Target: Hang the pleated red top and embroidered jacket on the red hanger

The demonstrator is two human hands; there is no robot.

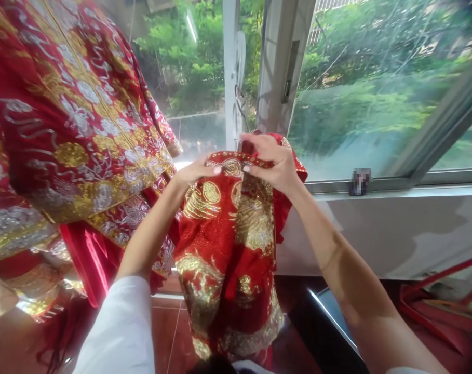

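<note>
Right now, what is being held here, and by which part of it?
The left hand and right hand hold a red and gold embroidered garment by its gold-trimmed top edge, probably the collar.

The red cloth garment (228,249) is shimmering with glossy gold thread, and the floor tiles (167,332) below it are gleaming smooth.

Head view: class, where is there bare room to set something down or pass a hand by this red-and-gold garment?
Bare red floor tile shows between the white sleeve and the held garment. The white window ledge is bare right of a small blurred object. Crowded: the left hand, right hand and hanging embroidered robe.
</note>
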